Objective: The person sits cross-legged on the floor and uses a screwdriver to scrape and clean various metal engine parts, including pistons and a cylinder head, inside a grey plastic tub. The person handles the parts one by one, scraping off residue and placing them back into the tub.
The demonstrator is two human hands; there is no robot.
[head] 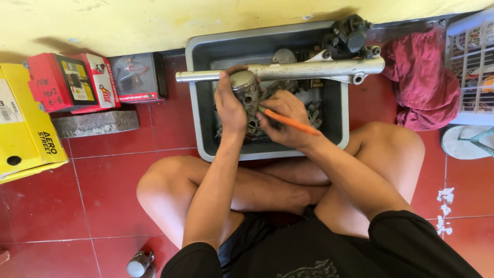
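the left hand (230, 103) is wrapped shut around a dull grey metal piston (245, 86), just above the middle of the frame, holding it over the grey plastic tub (201, 92). the piston's long axis runs roughly up and down the frame, with its flat crown toward the top. the right hand (284, 119) sits just to the right of it and slightly lower, fingers closed on an orange-handled tool (290, 123) whose handle slants down toward the right; its working end points up-left at the piston's lower side (the tip itself is hidden between the two hands, so whether it touches metal cannot be told). the tool's axis crosses the piston's at an angle, and both hands are equally close to the piston.

counted: one piston, one orange tool, one tub, one long silver fork tube (288, 70) lying left to right across the tub's upper part, one dark brake caliper (350, 37) at the tub's upper right corner, one red cloth (427, 85) to the right, three boxes (92, 80) along the wall at upper left beside one yellow carton (23, 123), and one grey stone block (95, 122) below them.
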